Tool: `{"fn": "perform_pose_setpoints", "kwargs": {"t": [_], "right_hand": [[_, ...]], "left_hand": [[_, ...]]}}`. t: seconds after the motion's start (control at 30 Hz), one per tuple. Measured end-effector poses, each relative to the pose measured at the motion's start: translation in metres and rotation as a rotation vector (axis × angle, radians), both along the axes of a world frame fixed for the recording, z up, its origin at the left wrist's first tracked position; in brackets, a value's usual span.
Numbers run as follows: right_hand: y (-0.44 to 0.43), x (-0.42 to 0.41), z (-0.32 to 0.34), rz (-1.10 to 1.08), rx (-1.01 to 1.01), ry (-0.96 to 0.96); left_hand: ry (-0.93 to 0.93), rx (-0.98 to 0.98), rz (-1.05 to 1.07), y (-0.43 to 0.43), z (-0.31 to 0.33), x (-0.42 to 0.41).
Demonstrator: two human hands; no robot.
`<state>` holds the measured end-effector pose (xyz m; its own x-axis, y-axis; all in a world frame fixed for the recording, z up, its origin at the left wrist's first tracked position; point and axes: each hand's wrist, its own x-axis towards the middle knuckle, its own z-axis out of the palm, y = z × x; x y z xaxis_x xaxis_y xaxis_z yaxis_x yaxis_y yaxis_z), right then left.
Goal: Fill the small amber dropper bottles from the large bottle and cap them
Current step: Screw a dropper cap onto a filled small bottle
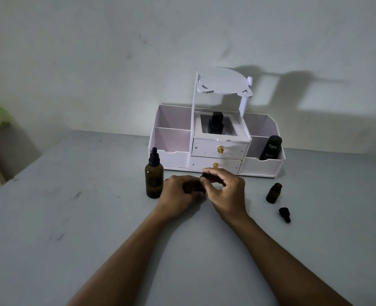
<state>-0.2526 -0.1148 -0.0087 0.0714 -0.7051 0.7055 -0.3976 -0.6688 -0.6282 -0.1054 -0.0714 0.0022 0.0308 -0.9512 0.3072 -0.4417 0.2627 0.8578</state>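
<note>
**Both hands closed on a small bottle and its cap in front of the organiser**

The only legible writing is "Kahf", in white on the black cylindrical bottle (271, 147) that leans in the right front compartment of the white desktop organiser (173, 157). A black square-shouldered bottle (215, 123) stands in the organiser's open middle well, above two drawers with gold knobs; the left compartments look bare.

On the grey table (72, 217), the large amber glass bottle with a black dropper cap (154, 177) stands upright just left of the hands, long axis vertical, capped. How full it is cannot be told.

The left hand (179, 195) is curled tight around a small dark bottle, almost wholly hidden in the grip. The right hand (224, 191) pinches a small black cap (204, 175) between thumb and forefinger directly above the left fist, the other fingers loosely bent.

To the right, well apart from the hands, a second small amber bottle (273, 193) stands upright and uncapped, mouth up. Near it, toward the person, a black dropper cap (284, 214) lies on its side on the table.
</note>
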Motion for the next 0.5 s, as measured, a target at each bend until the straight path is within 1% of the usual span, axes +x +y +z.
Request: {"fn": "perform_pose_setpoints", "kwargs": {"t": [0.37, 0.5], "right_hand": [[-0.0008, 0.0010, -0.0014, -0.006, 0.010, -0.019], [0.0032, 0.0003, 0.0045, 0.023, -0.004, 0.007]], "left_hand": [[0.025, -0.003, 0.038, 0.0046, 0.0017, -0.0017], [-0.013, 0.009, 0.069, 0.0055, -0.0055, 0.0011]]}}
